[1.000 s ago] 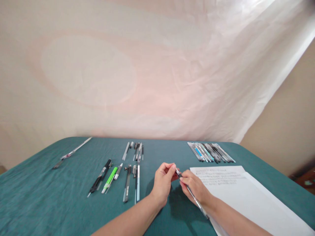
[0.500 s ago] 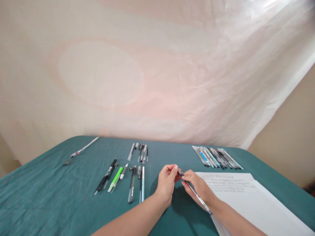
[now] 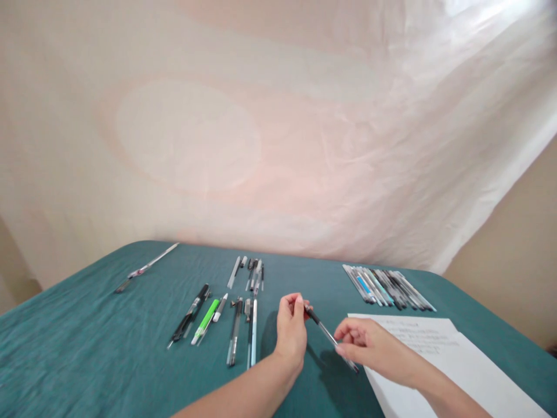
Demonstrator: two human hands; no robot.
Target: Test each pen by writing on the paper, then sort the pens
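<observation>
I see a teal-clothed worktop before a pale hung sheet. My left grip pinches the pen by its dark end, just above the cloth; my right grip pinches its barrel. The writing on the paper is too small to read.

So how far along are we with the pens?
Looks done: a neat row of pens beyond the written sheet. In hand: one pen, with the left hand pinching its dark tip end and the right hand on the barrel. Probably left: the loose pens and small parts on the cloth, left of the hands.
</observation>
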